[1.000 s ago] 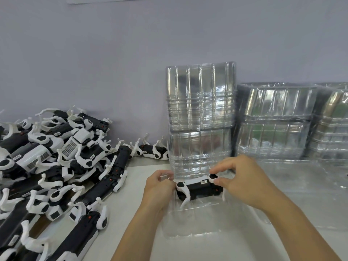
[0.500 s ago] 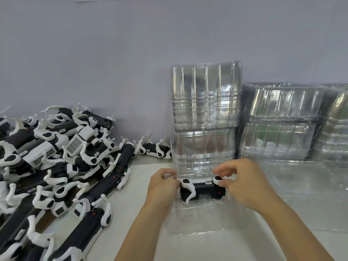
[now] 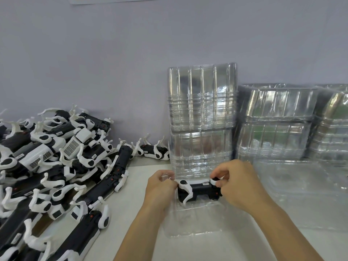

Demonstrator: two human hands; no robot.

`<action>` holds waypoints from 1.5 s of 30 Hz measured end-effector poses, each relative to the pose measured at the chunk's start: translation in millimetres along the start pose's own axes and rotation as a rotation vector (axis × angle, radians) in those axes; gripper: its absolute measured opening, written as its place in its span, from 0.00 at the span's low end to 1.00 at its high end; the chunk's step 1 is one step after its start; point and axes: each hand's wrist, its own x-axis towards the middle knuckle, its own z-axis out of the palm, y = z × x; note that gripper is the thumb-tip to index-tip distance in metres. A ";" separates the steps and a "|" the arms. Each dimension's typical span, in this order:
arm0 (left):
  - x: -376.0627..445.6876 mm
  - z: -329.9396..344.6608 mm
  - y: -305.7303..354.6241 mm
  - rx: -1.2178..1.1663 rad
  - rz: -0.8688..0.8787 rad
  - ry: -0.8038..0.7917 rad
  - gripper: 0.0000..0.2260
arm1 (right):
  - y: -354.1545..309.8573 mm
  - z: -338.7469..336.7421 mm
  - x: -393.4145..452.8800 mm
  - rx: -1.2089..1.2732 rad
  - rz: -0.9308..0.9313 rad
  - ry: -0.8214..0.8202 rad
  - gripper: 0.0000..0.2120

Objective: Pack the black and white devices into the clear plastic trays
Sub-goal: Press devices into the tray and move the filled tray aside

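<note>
A black and white device (image 3: 199, 191) lies crosswise at the far end of a clear plastic tray (image 3: 197, 223) on the white table. My left hand (image 3: 162, 189) pinches the device's left end, beside its white hook. My right hand (image 3: 237, 183) pinches the white cap at its right end. The nearer part of the tray holds nothing.
A large pile of black and white devices (image 3: 56, 176) covers the table's left side. Two stacks of clear trays (image 3: 202, 113) stand on edge right behind the device, with more tray stacks (image 3: 278, 125) to the right. A flat clear tray (image 3: 305, 193) lies at the right.
The device has sunk a little lower into the tray's far end, with both hands still on its ends. The camera view shifted slightly.
</note>
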 end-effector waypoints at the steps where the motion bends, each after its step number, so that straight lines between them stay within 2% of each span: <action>1: -0.8 0.3 0.5 -0.001 -0.005 -0.002 0.14 | 0.0 -2.3 -0.3 -0.008 0.001 -0.012 0.14; 4: -2.3 0.3 1.1 -0.009 -0.011 -0.007 0.14 | -4.5 -3.9 -2.7 -0.110 -0.049 -0.007 0.10; 7: -2.0 0.4 0.9 -0.004 -0.005 -0.008 0.14 | -22.1 8.9 -8.2 -0.219 -0.182 0.067 0.10; 11: -1.2 -0.5 -0.6 -0.011 0.000 -0.012 0.14 | -43.8 31.8 -18.6 -0.172 -0.221 -0.027 0.14; 16: -1.5 -0.8 -0.1 0.006 0.020 -0.018 0.14 | -43.1 37.2 -20.1 -0.200 -0.220 -0.024 0.08; 20: -0.4 0.0 -0.5 0.012 0.022 -0.017 0.14 | -39.2 35.8 -18.2 -0.147 -0.209 -0.051 0.09; 25: 0.4 -0.1 -0.8 0.017 0.023 -0.011 0.14 | -36.3 26.9 -13.8 -0.091 -0.242 -0.190 0.07; 27: 0.3 1.3 -0.3 -0.007 0.008 -0.006 0.14 | -33.6 20.8 -11.6 -0.062 -0.208 -0.122 0.07; 30: 0.1 1.9 0.2 -0.012 -0.005 -0.002 0.14 | -22.8 11.4 -6.8 -0.078 -0.121 0.000 0.14; 37: 2.7 0.3 -2.2 -0.004 0.007 -0.002 0.13 | -7.0 7.8 -2.1 -0.033 -0.034 0.033 0.16; 45: 3.7 -0.6 -4.4 0.008 0.019 -0.001 0.13 | -9.9 8.4 -4.2 -0.049 -0.055 0.073 0.13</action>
